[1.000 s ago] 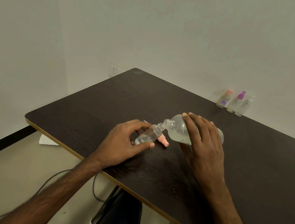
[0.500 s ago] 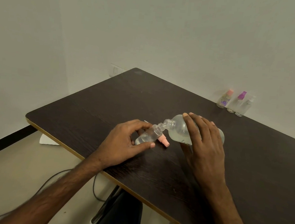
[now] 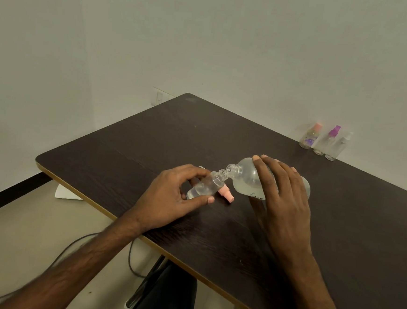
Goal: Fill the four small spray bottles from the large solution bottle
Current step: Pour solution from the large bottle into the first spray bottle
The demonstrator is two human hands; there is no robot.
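Two sets of fingers [image 3: 208, 199] grip at mid-frame: the left hand [image 3: 167, 200] pinches the tilted small spray bottle [image 3: 204, 187] by its slick body, the right hand [image 3: 284, 199] curls round the large solution bottle [image 3: 246, 179], likely light, squeezable plastic, mouths touching.

Single head-worn view, facing forward and down, near table [image 3: 367, 228].

The left hand [image 3: 172, 200] is turned with its back up. Its thumb and bent fingers pinch the small spray bottle [image 3: 204, 187] from two sides. The bare left forearm [image 3: 87, 262] comes in from the lower left. The right hand [image 3: 284, 197] grips the large solution bottle [image 3: 244, 179] from above, with the fingers spread and curved over it and the thumb below. The bare right forearm [image 3: 318, 285] comes in from the lower right.
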